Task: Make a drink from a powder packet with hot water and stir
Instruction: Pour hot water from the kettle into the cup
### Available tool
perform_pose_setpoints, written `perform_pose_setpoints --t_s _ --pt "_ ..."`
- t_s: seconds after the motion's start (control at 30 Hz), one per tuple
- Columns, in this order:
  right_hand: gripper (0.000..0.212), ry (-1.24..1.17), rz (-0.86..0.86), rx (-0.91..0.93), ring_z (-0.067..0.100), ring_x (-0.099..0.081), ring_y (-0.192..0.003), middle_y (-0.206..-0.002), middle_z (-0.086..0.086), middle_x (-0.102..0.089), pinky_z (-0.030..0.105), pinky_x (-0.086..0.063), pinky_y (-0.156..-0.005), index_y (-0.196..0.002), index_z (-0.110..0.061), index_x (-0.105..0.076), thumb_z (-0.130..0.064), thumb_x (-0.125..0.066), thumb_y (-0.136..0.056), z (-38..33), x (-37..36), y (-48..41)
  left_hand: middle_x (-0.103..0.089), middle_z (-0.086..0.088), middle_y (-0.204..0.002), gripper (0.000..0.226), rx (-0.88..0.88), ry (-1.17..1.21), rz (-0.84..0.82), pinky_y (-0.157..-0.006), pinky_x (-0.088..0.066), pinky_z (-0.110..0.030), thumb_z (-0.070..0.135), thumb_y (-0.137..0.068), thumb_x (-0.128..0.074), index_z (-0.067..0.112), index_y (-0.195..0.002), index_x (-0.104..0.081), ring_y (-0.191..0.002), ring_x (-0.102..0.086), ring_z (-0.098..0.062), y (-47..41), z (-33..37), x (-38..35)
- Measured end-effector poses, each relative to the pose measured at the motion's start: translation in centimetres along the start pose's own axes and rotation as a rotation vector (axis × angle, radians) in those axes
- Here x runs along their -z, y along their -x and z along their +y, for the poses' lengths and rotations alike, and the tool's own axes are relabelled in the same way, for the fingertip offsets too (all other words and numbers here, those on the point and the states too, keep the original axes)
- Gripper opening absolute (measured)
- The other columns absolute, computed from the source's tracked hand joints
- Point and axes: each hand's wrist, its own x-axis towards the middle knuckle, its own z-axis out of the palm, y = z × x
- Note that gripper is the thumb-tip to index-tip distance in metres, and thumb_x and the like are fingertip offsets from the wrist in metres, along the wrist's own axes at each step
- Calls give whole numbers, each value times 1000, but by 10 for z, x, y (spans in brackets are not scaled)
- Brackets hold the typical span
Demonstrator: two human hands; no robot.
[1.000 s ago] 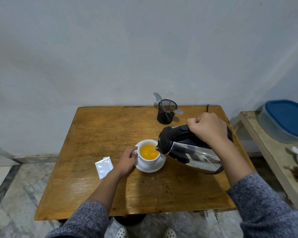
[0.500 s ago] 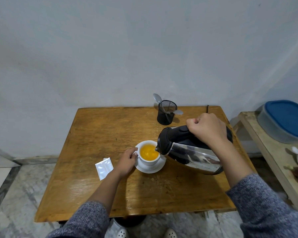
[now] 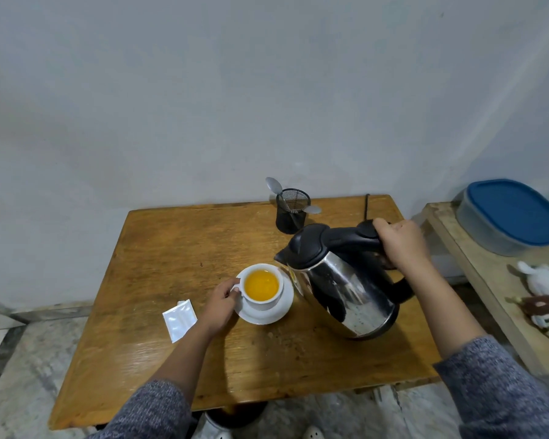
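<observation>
A white cup [image 3: 262,286] holding orange liquid sits on a white saucer [image 3: 279,313] near the middle of the wooden table [image 3: 171,248]. My left hand [image 3: 220,305] holds the cup by its handle on the left side. My right hand [image 3: 401,243] grips the black handle of a steel kettle [image 3: 343,286], which is held only slightly tilted just right of the cup, its spout above the saucer's edge. An opened white powder packet [image 3: 180,319] lies flat to the left of my left hand. Two spoons stand in a black mesh holder [image 3: 291,210] at the table's back.
A side bench [image 3: 488,293] to the right carries a grey tub with a blue lid [image 3: 514,217] and soft toys [image 3: 544,299]. A wall rises right behind the table. A black cord [image 3: 366,205] lies at the back right edge.
The kettle has swung back from its steep pouring tilt to nearly upright and moved right, away from the cup. My left hand stays on the cup handle.
</observation>
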Motion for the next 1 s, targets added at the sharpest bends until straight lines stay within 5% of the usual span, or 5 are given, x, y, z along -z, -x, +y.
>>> perform_pose_setpoints --t_s 0.23,0.57,1.0 --pt "32 -403 162 -197 25 -45 -44 -49 10 -50 38 -36 -53 -60 -9 -55 -35 -48 -76 33 28 -5 -55 -1 -109 19 -7 4 88 -86 -38 -33 13 -96 -40 25 -103 -54 -103 -51 -20 5 3 -11" --pt "33 -814 584 -279 17 -46 -45 -54 3 -49 30 -34 -44 -53 -19 -45 -26 -45 -85 48 38 -16 -58 -10 -111 24 -6 35 163 -86 -40 -39 11 -95 -40 21 -100 -60 -104 -52 -25 0 -6 -19" --pt "38 -907 683 -356 -3 -41 -27 -51 -3 -43 14 -35 -37 -54 -19 -44 -23 -43 -91 73 29 -58 -57 -12 -112 21 47 35 255 -82 -39 -36 16 -97 -38 18 -105 -58 -101 -52 -24 -2 -11 -29"
